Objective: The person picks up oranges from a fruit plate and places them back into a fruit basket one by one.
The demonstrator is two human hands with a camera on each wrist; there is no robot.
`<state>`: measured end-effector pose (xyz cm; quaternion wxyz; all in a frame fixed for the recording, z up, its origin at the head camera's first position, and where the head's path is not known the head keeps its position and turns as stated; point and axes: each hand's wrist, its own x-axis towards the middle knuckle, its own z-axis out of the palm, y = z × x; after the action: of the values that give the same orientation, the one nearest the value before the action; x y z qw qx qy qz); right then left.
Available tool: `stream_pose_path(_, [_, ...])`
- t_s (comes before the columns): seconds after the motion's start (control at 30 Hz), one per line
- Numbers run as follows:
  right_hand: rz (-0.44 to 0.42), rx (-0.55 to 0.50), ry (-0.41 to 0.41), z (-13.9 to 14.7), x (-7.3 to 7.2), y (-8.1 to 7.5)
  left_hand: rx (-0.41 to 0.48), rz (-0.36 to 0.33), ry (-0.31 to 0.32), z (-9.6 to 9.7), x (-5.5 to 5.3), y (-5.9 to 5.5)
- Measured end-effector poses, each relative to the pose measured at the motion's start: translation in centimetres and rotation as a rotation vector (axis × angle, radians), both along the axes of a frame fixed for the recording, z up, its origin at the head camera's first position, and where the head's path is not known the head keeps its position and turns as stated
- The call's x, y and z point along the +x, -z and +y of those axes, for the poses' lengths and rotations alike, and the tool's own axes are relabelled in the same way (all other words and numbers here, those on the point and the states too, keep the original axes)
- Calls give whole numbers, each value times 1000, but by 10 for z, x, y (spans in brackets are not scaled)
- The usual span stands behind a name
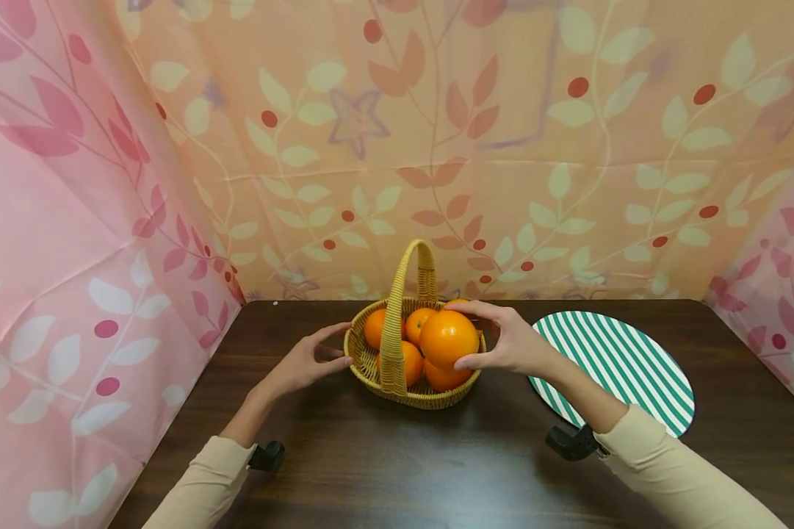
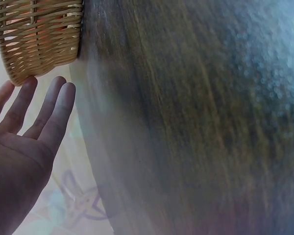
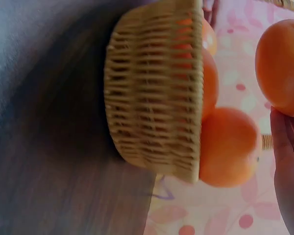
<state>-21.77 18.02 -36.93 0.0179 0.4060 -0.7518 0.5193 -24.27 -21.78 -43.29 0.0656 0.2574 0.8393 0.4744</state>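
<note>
A yellow wicker basket [image 1: 430, 400] with a tall arched handle holds several oranges [image 1: 407, 363]. My right hand [image 1: 512, 342] grips one orange [image 1: 448, 339] between thumb and fingers, above the basket's right side. In the right wrist view that orange [image 3: 283, 68] is clear of the wicker rim, apart from the fruit below. On the basket's left side, my left hand [image 1: 307, 364] touches the rim with thumb and fingertips. The left wrist view shows its fingers [image 2: 56, 112] fairly straight, near the wicker wall [image 2: 41, 41].
A round green-and-white striped mat [image 1: 624, 367] lies to the right on the dark wooden table [image 1: 383, 470], partly under the right forearm. Patterned cloth [image 1: 370, 147] hangs behind the table and along its sides.
</note>
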Motion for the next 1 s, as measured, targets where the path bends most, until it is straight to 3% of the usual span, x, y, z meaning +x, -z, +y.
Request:
stream_pose_path(0.43, [83, 85, 14, -18, 8, 21, -27, 20, -4, 0, 1, -1])
stream_pose_path(0.83, [160, 120, 26, -26, 10, 28, -19, 14, -3, 0, 2, -2])
stream_pose_path(1.0, [155, 129, 30, -26, 10, 27, -16, 14, 1, 0, 2, -1])
